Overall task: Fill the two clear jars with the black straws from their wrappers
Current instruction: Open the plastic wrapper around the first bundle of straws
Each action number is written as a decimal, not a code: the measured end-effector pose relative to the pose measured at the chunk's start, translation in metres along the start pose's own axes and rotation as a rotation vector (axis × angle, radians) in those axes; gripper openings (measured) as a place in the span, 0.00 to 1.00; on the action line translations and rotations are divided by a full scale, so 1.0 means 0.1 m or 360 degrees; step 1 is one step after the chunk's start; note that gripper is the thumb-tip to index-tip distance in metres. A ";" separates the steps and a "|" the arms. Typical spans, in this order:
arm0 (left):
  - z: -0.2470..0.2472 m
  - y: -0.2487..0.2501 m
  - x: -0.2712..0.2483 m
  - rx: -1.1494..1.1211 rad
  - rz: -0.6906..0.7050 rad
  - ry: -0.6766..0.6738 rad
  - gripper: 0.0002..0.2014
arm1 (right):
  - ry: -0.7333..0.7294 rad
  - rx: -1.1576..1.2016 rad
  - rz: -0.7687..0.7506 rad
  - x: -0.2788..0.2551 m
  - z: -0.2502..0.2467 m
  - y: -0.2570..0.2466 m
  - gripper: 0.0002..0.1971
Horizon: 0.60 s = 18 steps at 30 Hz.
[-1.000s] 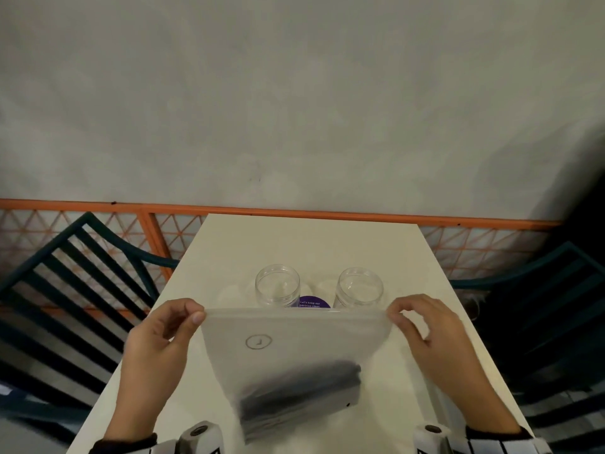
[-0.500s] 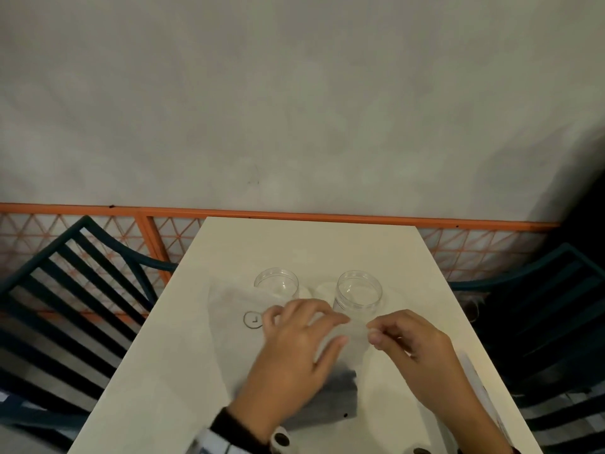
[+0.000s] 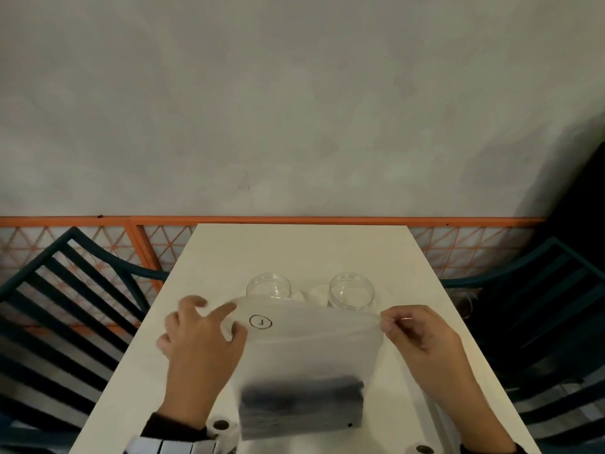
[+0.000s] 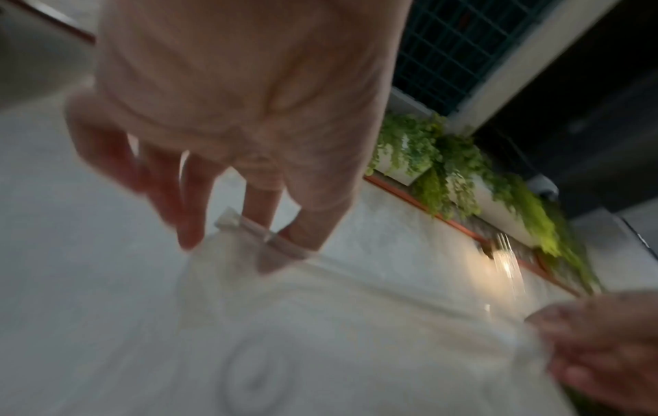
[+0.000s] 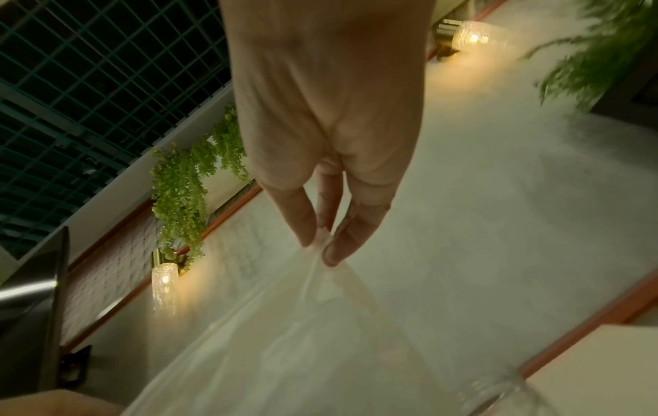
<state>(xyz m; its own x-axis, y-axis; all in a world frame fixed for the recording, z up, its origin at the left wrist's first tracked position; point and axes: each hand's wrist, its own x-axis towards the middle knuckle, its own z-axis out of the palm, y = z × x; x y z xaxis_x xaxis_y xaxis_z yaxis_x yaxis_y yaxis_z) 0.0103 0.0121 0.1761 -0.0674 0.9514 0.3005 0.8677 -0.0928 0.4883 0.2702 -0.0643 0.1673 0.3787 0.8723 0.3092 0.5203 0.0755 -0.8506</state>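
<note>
A frosted zip bag [image 3: 314,342] hangs stretched between my hands over the white table [image 3: 294,250]. A bundle of black straws [image 3: 301,401] lies in its bottom. My left hand [image 3: 232,322] pinches the bag's top left corner with thumb and index finger, its other fingers spread. My right hand [image 3: 384,324] pinches the top right corner. Two clear jars [image 3: 268,286] [image 3: 352,290] stand open just behind the bag's top edge. The left wrist view is blurred: my left hand [image 4: 281,228] sits on the bag's [image 4: 356,323] zip strip. In the right wrist view my right hand [image 5: 322,245] nips the bag [image 5: 284,337].
Two white lids [image 3: 319,294] lie between the jars. Dark slatted chairs stand on the left [image 3: 65,290] and right [image 3: 540,290] of the table. An orange railing [image 3: 294,220] and a grey wall close off the far end.
My left hand, which had slid along the bag's top to beside the right hand, is back at the left corner. The bag's top edge is raised and stretched again.
</note>
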 end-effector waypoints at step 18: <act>0.09 -0.18 -0.04 -0.2633 -0.1106 -0.0985 0.07 | -0.0448 0.1219 0.1317 0.09 0.22 0.07 0.10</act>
<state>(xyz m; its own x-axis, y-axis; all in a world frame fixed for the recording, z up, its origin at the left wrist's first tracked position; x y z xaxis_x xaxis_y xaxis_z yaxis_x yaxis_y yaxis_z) -0.0002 0.0128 0.1590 0.3390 0.8610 -0.3791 -0.5345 0.5079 0.6756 0.2600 -0.0456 0.1547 0.1532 0.8609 -0.4852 -0.4421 -0.3794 -0.8128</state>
